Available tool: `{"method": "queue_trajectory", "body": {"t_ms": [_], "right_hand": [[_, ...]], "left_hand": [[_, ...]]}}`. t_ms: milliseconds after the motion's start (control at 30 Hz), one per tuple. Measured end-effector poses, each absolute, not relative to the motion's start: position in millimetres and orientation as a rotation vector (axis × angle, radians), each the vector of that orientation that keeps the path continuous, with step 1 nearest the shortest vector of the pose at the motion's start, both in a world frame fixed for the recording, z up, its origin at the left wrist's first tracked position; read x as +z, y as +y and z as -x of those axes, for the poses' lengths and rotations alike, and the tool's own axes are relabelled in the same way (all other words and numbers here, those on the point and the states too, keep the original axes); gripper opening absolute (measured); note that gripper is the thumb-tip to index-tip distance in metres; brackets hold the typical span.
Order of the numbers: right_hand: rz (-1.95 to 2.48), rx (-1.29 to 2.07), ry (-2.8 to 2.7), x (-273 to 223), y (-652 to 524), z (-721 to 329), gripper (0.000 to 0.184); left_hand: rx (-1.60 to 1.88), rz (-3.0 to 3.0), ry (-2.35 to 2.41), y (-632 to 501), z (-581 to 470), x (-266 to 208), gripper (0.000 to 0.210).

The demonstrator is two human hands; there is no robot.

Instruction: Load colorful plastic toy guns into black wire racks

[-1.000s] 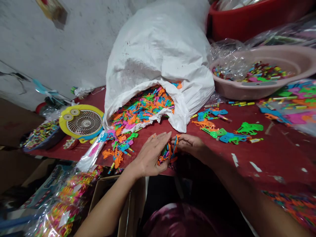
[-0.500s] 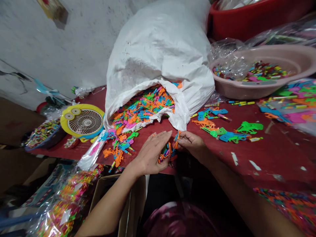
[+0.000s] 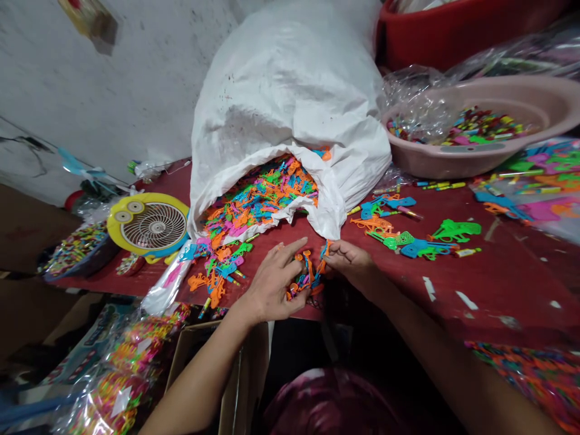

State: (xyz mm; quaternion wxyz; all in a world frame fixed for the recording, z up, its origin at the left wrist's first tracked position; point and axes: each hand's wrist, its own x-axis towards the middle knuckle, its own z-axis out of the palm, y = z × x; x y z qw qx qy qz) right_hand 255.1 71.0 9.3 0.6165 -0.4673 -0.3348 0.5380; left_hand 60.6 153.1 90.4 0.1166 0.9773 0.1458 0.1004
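Observation:
My left hand (image 3: 272, 284), fingers spread and curved, rests over a small heap of coloured plastic toy pieces (image 3: 304, 279) at the table's front edge. Between the thumb and fingers of my right hand (image 3: 348, 260) is an orange plastic toy piece (image 3: 325, 254), with some blue beside it. Behind both hands a big white woven sack (image 3: 290, 84) lies with its mouth open, full of similar pieces (image 3: 267, 193) in orange, blue, green and pink. More of them spill onto the red table (image 3: 489, 290) at the sack's left corner.
Right of the sack lie several loose toys, among them a green gun-shaped one (image 3: 455, 229). A pink basin (image 3: 471, 158) with small coloured tubes and a red tub (image 3: 426, 36) stand beyond. On the left are a yellow fan (image 3: 156, 226), bagged toys (image 3: 118, 393) and a cardboard box (image 3: 244, 380).
The fingers of my left hand have spread and lifted a little, showing more of the heap. My right hand keeps its pinch. The view has shifted slightly.

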Motion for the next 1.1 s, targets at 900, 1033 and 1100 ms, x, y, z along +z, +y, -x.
{"method": "queue_trajectory", "body": {"t_ms": [900,1033,1100], "right_hand": [[1.098,1.243,-1.256,13,73,-270,0.029],[1.205,1.130,-1.407,14,78,-271,0.022],[1.203,1.114,-1.446,13,82,-268,0.025]], "left_hand": [[0.246,-2.961,0.405,158,-57,88,0.022],[0.196,-2.998,0.402,161,-54,94,0.024],[0.156,-3.011,0.411,162,-51,98,0.025]]}}
